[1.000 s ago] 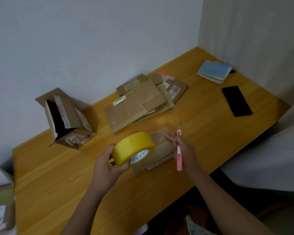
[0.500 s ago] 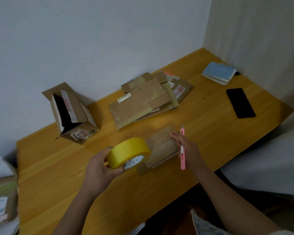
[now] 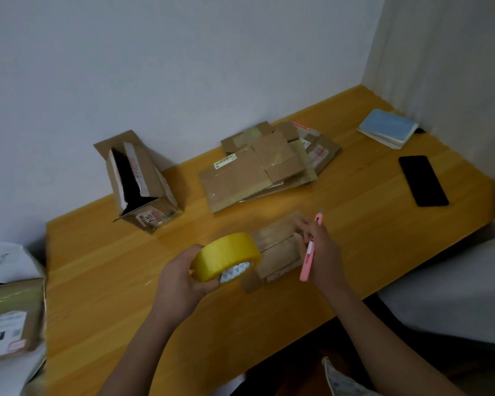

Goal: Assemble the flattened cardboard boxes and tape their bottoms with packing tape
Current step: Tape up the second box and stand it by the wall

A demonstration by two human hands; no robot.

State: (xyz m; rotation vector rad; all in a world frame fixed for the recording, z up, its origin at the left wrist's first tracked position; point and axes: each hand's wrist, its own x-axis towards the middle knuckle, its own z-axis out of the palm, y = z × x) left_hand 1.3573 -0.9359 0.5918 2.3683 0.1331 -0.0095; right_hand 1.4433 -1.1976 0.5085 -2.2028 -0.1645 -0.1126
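Head view, looking down at a wooden table [image 3: 369,224]. A yellow roll of packing tape [image 3: 226,257] is gripped by the left hand [image 3: 180,281], fingers curled under the roll and thumb over its top, so it's held just above the table, right beside the small box. That small cardboard box [image 3: 277,250] is sat on the table between both hands, flaps closed with the seam facing up. It's touched at its right end by the right hand [image 3: 323,252]; the fingertips are stretched forward onto the cardboard, but they're blurred, so how spread they are can't be told. A pink utility knife [image 3: 310,250] is also kept in that same hand, clamped against the palm, tip pointing away from the person.

Further back, a pile of flattened cardboard boxes [image 3: 263,167] is stacked near the wall. To its left an already opened-up box [image 3: 139,181] is tipped on its side, dark inside showing. A black phone [image 3: 423,180] is lying flat at the right, and a blue notebook [image 3: 387,128] is tucked into the far corner. Another labelled parcel [image 3: 10,318] can be seen at the left edge.
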